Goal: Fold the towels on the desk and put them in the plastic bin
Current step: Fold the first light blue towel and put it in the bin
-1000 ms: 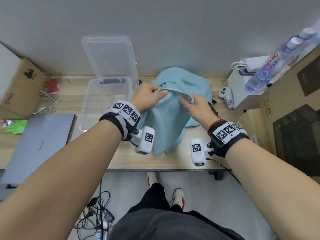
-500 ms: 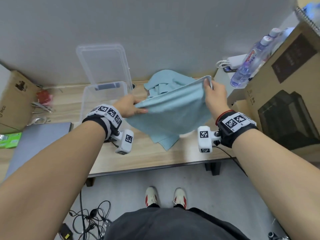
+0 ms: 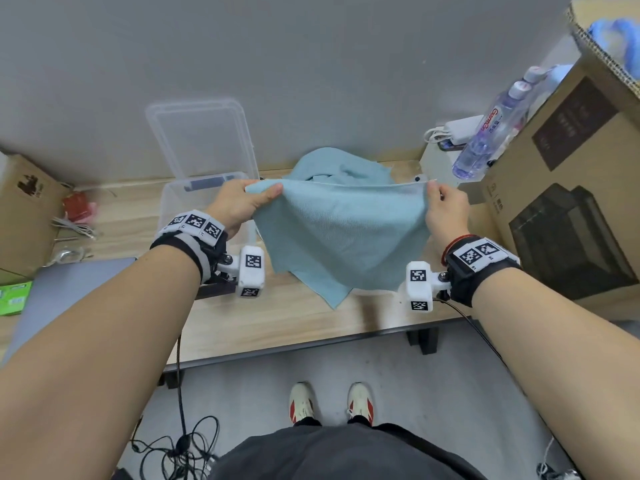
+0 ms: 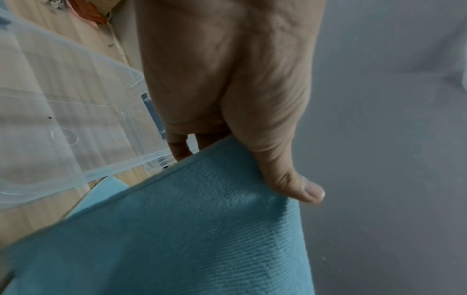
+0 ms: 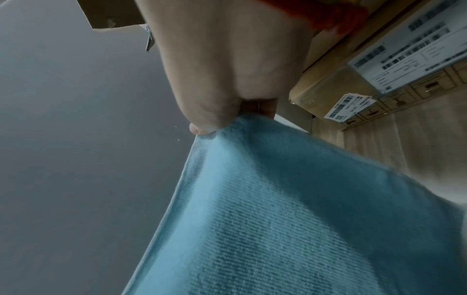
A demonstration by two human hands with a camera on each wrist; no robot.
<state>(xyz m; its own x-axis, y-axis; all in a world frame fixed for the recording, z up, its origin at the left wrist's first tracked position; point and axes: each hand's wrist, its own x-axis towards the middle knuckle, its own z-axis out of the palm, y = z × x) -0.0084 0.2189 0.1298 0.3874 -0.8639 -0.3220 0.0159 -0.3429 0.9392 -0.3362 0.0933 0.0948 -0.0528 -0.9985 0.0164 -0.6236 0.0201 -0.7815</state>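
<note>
Grip: left hand (image 3: 239, 202) pinches one top corner of the teal towel (image 3: 341, 237), thumb over the cloth and fingers behind it; right hand (image 3: 445, 213) pinches the opposite top corner in like manner. The towel hangs between them above the desk (image 3: 294, 320), top edge taut, lower tip draping toward 6 o'clock and apparently brushing the wood.

Change: a second ago both hands were bunched close together on gathered cloth; they have since drawn apart and spread it into a flat sheet. Judgement: the towel is now opened out and ready for its first fold; no fold is yet made.

Containers: the plastic bin (image 3: 173, 216) stands at 9 o'clock of the towel, just behind the left hand, its lid (image 3: 199, 136) propped open against the wall. No towel is seen inside. A second teal towel (image 3: 341, 166) lies crumpled at 12 o'clock, unfolded.
</note>
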